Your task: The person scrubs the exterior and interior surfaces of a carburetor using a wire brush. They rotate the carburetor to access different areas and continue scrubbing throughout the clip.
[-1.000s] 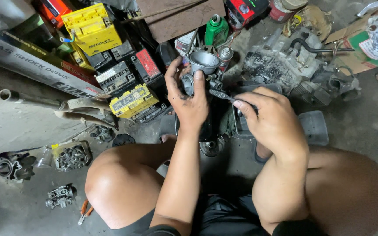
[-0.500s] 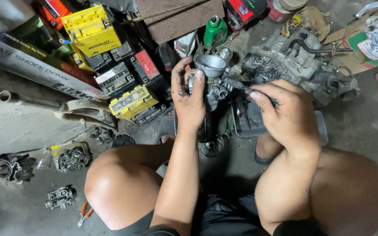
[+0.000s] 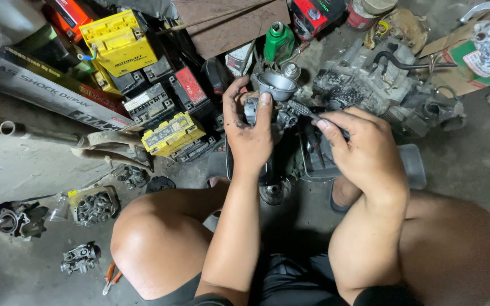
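My left hand grips a small grey metal carburetor whose round bowl faces up, held above the floor between my knees. My right hand is closed on a dark-handled tool, its tip pointing left into the carburetor body. Both hands are smeared with black grease. The lower part of the carburetor is hidden behind my left palm.
Old batteries, yellow, black with a red top and a low yellow one, pile up at the upper left. A dirty engine block lies at the upper right, a green bottle behind. Loose metal parts lie on the concrete at left.
Both hands lifted the carburetor slightly up and away from me. My right hand shifted right, and the tool's tip now reaches the carburetor from the right.
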